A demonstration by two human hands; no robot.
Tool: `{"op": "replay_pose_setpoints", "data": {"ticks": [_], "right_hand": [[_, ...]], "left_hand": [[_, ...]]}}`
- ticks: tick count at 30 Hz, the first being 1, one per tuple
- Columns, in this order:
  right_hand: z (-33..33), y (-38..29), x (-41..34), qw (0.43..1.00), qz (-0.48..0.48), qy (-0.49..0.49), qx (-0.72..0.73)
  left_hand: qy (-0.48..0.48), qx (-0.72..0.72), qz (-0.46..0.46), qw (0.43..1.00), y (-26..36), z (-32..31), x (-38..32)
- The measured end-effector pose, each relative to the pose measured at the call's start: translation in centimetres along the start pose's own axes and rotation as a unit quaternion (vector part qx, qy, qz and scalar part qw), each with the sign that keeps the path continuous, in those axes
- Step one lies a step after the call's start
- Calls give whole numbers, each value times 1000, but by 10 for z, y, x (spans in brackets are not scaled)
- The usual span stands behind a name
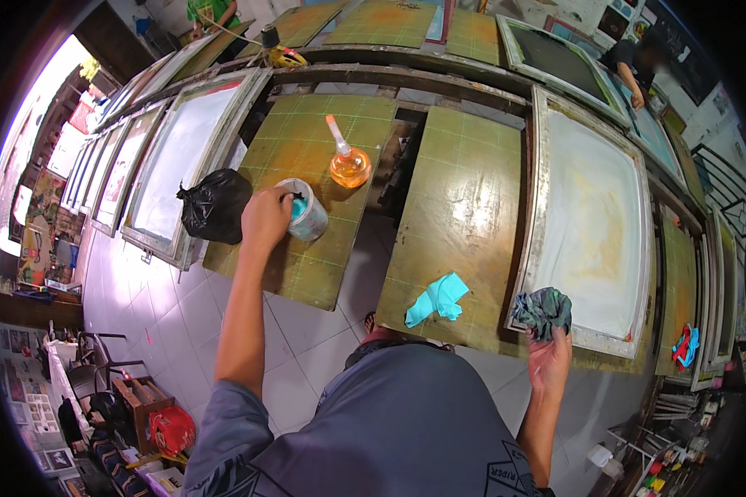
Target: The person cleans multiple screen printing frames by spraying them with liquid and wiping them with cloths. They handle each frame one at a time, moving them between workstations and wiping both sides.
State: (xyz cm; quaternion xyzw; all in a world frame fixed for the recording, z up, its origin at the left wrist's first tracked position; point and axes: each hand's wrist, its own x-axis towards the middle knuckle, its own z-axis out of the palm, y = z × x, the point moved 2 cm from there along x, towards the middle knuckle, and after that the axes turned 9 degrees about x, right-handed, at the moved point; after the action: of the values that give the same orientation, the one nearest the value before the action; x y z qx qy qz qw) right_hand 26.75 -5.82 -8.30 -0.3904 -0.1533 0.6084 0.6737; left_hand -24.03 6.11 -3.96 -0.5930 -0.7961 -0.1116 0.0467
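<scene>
My left hand [267, 214] is at the rim of a clear plastic tub [314, 220] holding turquoise ink or paint. Its fingers are curled near a small dark thing at the opening; whether they grip that or the rim cannot be made out. Just left of it sits a black plastic bag [214, 208]. Crumpled in my right hand [550, 360] is a dark, stained cloth [542, 310], over the near left corner of a wood-framed printing screen [590, 217]. Beyond the tub stands a squeeze bottle [350, 168] of orange liquid. A folded turquoise cloth [438, 299] lies on the middle board.
Gridded printing boards [466, 186] rest on a long rack with a wooden rail [404, 77]. More framed screens [183, 155] lean at left. A yellow heat gun [284, 56] lies on the rail. Two people [628, 65] are across the rack. A red-and-blue cloth [684, 346] is at right.
</scene>
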Motion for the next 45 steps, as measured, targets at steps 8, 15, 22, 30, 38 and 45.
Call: {"op": "replay_pose_setpoints", "data": {"ticks": [8,15,22,30,38,45], "right_hand": [[-37,-18,-9,1000,-20,3,13],[-54,-40,-17,965,-119,18,-232],[-39,-68,-25,793,-267,-86,-541],[-45,-82,-16,716,-332,-100,-606],[-56,-107,25,835,-221,-76,-498],[-77,-135,65,916,-103,-4,-389]], "left_hand": [[83,-78,17,993,22,-20,-12],[-194,-418,141,876,216,-4,-150],[-375,-505,215,747,360,-3,-204],[-443,-651,111,606,393,42,-211],[-480,-653,68,582,429,77,-188],[-454,-620,160,620,472,75,-169]]}}
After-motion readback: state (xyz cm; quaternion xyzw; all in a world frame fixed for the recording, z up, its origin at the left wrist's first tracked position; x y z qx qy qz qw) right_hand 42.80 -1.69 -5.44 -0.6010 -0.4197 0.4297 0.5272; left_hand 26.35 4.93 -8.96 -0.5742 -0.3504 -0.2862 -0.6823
